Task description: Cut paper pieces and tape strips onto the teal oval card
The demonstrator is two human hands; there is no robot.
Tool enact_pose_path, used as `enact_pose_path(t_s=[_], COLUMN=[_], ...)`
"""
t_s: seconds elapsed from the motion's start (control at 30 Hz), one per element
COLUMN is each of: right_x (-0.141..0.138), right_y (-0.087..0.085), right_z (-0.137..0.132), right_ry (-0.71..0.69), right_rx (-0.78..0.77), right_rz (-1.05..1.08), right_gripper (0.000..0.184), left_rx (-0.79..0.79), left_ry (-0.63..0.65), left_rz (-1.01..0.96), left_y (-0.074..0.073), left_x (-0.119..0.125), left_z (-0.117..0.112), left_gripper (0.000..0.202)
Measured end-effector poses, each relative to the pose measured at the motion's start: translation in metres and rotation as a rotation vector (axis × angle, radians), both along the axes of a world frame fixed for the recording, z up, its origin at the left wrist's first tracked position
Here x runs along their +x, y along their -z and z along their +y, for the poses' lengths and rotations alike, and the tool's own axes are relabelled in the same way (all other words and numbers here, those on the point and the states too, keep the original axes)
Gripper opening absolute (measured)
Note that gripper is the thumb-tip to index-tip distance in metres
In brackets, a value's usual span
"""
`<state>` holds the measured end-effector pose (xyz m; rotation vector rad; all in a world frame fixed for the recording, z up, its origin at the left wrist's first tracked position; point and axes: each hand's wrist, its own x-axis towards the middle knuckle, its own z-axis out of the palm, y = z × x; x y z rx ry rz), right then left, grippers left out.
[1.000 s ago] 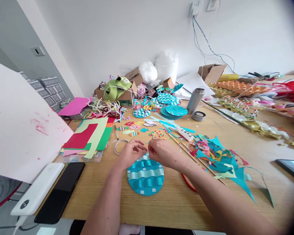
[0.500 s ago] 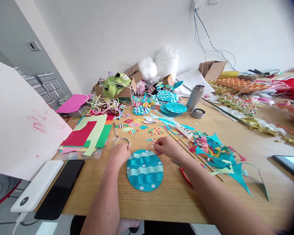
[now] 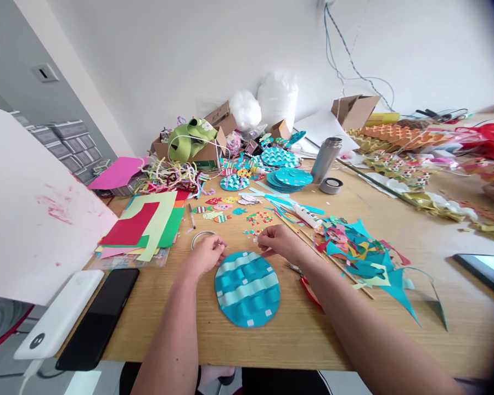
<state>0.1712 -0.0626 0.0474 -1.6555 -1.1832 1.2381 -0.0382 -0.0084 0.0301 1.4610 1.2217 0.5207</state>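
Observation:
A round blue paper disc [image 3: 251,311] with wavy light and dark blue strips and small white squares lies flat on the table. My left hand [image 3: 206,253] is at its upper left edge, fingers bent and slightly apart, with nothing visible between them. Just behind that hand is a roll of tape [image 3: 198,237], partly covered. Beyond the disc's upper right edge, my right hand [image 3: 278,240] has its fingertips pinched together; what they hold, if anything, is too small to make out. Tiny coloured paper bits [image 3: 259,218] lie beyond it. Red-handled pliers [image 3: 308,291] rest under my right forearm.
Paper fish [image 3: 216,216], a glue bottle [image 3: 307,215], wooden sticks [image 3: 337,266] and paper scraps [image 3: 366,263] lie around. Behind stand stacked blue discs [image 3: 290,178] and a steel flask [image 3: 327,159]. Coloured sheets [image 3: 129,227], a phone [image 3: 99,318] and a white power bank [image 3: 60,312] are left.
The disc has turned a little counterclockwise and shifted slightly right. My left hand's fingers have loosened from a tighter curl. My right hand stays pinched in nearly the same place.

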Motion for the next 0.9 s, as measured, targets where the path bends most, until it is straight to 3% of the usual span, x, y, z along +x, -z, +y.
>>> enact_pose_path(t_s=[0.1,0.3,0.43,0.67,0.9], right_x=[0.0,0.003,0.006,0.005,0.014], right_y=[-0.001,-0.001,0.0,0.002,0.003], right_z=[0.0,0.001,0.0,0.001,0.003], right_ry=[0.0,-0.009,-0.043,-0.064,-0.007], right_rx=[-0.003,-0.017,-0.03,-0.056,-0.027], right_rz=[0.024,-0.014,-0.034,-0.051,-0.052], right_gripper=[0.018,0.019,0.018,0.013,0.015], left_rx=[-0.027,0.21,0.266,0.081,-0.02], left_ry=[0.037,0.043,0.033,0.152,0.017], left_rz=[-0.004,0.235,0.355,0.383,0.192], left_y=[-0.003,-0.001,-0.009,-0.005,-0.001], left_x=[0.006,0.001,-0.006,-0.005,0.001], left_z=[-0.004,-0.002,-0.011,-0.014,-0.006], left_gripper=[0.009,0.008,0.004,0.01,0.009])
